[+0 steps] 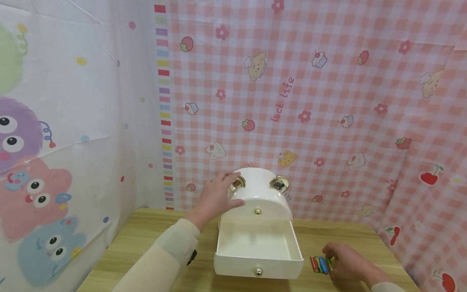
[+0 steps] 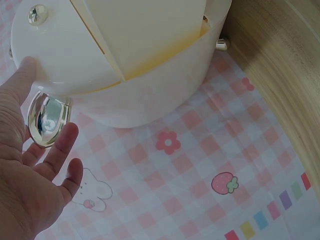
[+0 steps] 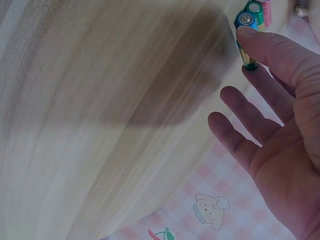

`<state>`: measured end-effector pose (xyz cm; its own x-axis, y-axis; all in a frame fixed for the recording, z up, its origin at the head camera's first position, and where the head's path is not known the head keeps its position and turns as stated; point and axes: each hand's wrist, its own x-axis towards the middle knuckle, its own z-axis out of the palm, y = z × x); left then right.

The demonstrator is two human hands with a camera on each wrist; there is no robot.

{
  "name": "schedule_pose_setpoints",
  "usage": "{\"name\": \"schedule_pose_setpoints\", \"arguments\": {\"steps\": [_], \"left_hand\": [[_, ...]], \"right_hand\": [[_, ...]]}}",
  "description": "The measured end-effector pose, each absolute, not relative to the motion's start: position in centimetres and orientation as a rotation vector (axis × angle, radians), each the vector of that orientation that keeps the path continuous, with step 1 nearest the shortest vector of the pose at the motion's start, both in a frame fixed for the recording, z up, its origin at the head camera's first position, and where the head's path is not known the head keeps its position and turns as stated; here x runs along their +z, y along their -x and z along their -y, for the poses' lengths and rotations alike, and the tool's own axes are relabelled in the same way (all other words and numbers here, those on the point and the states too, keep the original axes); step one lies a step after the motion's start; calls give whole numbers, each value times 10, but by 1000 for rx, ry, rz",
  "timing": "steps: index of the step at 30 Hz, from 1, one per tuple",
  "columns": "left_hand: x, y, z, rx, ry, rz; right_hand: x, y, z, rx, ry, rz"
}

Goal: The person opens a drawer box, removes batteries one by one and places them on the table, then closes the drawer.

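pinching green-gold battery (image 3: 249,58) with right hand (image 1: 346,261), other fingers loose, beside multicoloured battery row (image 1: 319,264); left hand (image 1: 219,194), fingers spread, touching white drawer box (image 1: 260,194).

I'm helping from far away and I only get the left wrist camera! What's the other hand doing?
Observer: The right hand has its thumb and a finger on a green-and-gold battery.

Operator: Ooh! Are there any more batteries?

Observer: Yes, there are others in a row beside it on the table, including a red battery and a blue battery.

Operator: I can see a drawer sticking out, but not its front. Does it have a knob?

Observer: It does: the front of the pulled-out drawer has a shiny round knob in the middle.
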<state>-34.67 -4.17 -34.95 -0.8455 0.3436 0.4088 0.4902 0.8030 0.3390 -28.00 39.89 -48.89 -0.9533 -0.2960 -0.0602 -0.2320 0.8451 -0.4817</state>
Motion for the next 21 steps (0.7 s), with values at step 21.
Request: {"name": "schedule_pose_setpoints", "arguments": {"steps": [21], "left_hand": [[-349, 346, 42, -635, 629, 2671]], "right_hand": [[-495, 283, -394, -686, 413, -2894]]}}
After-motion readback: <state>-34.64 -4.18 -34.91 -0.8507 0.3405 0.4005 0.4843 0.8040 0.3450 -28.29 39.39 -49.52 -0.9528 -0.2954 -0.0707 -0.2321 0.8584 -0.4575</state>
